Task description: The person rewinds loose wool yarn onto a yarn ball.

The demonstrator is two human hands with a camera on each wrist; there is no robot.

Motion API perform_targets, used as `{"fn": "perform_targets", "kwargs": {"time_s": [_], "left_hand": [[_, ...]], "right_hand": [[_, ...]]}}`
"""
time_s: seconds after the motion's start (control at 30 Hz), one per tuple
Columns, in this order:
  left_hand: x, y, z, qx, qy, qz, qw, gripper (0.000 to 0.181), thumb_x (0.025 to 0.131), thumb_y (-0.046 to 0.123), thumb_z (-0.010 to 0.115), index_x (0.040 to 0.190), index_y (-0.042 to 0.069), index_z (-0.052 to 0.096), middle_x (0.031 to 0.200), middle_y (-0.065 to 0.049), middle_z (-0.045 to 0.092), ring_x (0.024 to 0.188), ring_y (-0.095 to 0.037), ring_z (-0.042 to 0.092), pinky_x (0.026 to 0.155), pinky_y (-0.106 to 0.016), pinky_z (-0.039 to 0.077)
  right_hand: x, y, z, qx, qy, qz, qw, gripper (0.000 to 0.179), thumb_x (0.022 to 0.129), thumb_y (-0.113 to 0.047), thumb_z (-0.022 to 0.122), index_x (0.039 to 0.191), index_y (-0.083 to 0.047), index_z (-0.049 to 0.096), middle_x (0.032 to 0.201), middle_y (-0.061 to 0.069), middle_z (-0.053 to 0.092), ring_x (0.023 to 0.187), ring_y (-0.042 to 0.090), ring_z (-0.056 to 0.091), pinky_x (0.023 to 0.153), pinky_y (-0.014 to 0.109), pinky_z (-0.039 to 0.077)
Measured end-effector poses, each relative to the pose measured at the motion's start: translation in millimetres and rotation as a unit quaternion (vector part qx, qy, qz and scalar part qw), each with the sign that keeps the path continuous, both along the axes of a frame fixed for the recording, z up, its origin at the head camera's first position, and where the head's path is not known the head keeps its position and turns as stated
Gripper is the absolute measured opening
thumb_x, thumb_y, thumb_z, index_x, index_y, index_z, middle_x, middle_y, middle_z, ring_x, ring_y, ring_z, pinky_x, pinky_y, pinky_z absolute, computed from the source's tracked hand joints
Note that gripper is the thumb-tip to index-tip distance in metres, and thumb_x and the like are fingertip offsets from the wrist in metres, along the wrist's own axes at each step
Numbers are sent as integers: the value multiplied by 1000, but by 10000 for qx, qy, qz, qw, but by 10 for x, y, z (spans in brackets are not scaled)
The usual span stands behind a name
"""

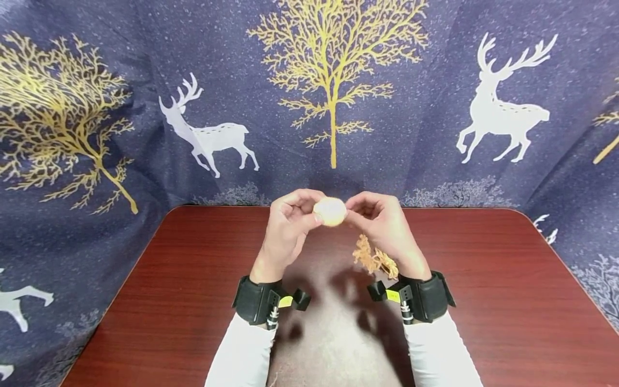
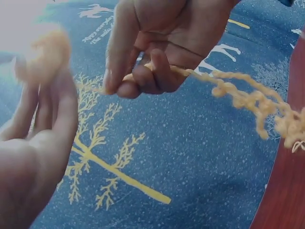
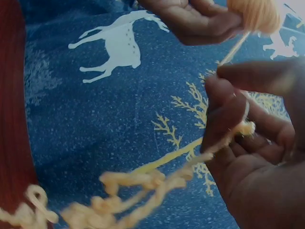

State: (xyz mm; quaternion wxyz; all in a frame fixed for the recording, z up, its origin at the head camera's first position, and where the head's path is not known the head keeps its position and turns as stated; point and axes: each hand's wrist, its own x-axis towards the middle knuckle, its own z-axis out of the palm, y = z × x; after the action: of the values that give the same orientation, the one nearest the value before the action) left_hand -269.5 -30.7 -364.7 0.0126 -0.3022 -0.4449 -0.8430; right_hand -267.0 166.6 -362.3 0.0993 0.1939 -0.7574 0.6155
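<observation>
A small ball of pale orange yarn is held up over the far side of the table by my left hand, thumb in front and fingers behind. Close beside it on the right, my right hand pinches the yarn strand between thumb and forefinger. In the right wrist view that strand runs taut from the ball to the pinching fingertips. More yarn passes through the right hand's curled fingers and trails away as a loose, kinked tangle. From the head view this loose yarn shows below the right hand.
A reddish-brown wooden table lies beneath the hands, with a bright glare and arm shadows down its middle. Behind it hangs a dark blue cloth printed with white deer and golden trees. Each wrist wears a black strap with a small camera.
</observation>
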Motion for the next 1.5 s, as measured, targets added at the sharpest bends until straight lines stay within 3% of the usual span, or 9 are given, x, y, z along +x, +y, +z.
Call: {"fn": "perform_targets", "kwargs": {"time_s": [0.23,0.43,0.6,0.73,0.87,0.97,1.1,1.3,1.5], "left_hand": [[-56,76,-31,-232,-672,1649,9837,22,80,-15,66,97,-2,71,90,-7,72,84,-13,69,77,-25,60],[-108,114,-134,-2082,-69,2853,9355,25,75,-7,78,99,-7,70,85,-15,71,76,-14,67,75,-29,62],[-101,100,-171,-3445,465,2902,8916,25,73,4,83,94,2,72,86,-9,71,73,-17,69,70,-31,62],[-81,76,-163,-4403,723,2264,8658,22,73,12,84,91,8,71,85,-1,68,72,-13,67,68,-27,59],[-58,45,-128,-4443,1035,1002,8842,21,75,8,83,93,7,71,87,-1,70,78,-12,67,74,-28,59],[-41,23,-93,-3800,1190,143,9172,23,76,-2,80,96,2,70,93,-7,71,87,-15,68,81,-34,61],[-11,-1,-49,-2619,1128,-347,9579,27,76,-12,76,101,-10,67,99,-12,68,92,-19,69,84,-38,61],[14,28,-28,-994,722,-23,9924,26,73,-12,70,99,-6,68,103,-7,68,94,-17,66,85,-28,57],[11,113,-19,136,203,839,9962,36,73,-15,66,97,11,74,98,-3,70,90,-14,68,79,-23,57]], "right_hand": [[103,-72,40,853,281,270,9956,6,89,-9,77,92,-6,73,81,1,70,68,18,63,56,25,52],[154,-70,79,757,416,235,9960,5,89,-9,77,92,-7,73,81,0,69,68,17,63,57,25,53],[130,-27,79,-55,369,150,9992,5,89,0,75,93,0,73,80,9,70,65,15,62,56,24,54],[99,4,70,-973,159,70,9951,6,88,3,74,94,5,72,79,14,70,62,15,63,56,27,56],[52,27,54,-1758,20,-4,9844,5,88,6,72,93,5,71,75,7,69,62,13,63,56,24,55],[20,37,43,-1993,-20,-129,9799,7,88,9,71,92,3,72,73,3,69,63,12,63,55,22,53],[-11,37,21,-1949,-90,-234,9805,8,89,9,71,93,3,73,72,3,69,62,12,63,55,22,53],[-22,1,-1,-1218,-170,-51,9924,10,90,4,72,98,9,69,78,4,71,63,11,63,56,24,56],[36,-56,18,99,131,165,9997,6,88,2,73,93,3,71,79,9,70,65,14,63,56,23,55]]}}
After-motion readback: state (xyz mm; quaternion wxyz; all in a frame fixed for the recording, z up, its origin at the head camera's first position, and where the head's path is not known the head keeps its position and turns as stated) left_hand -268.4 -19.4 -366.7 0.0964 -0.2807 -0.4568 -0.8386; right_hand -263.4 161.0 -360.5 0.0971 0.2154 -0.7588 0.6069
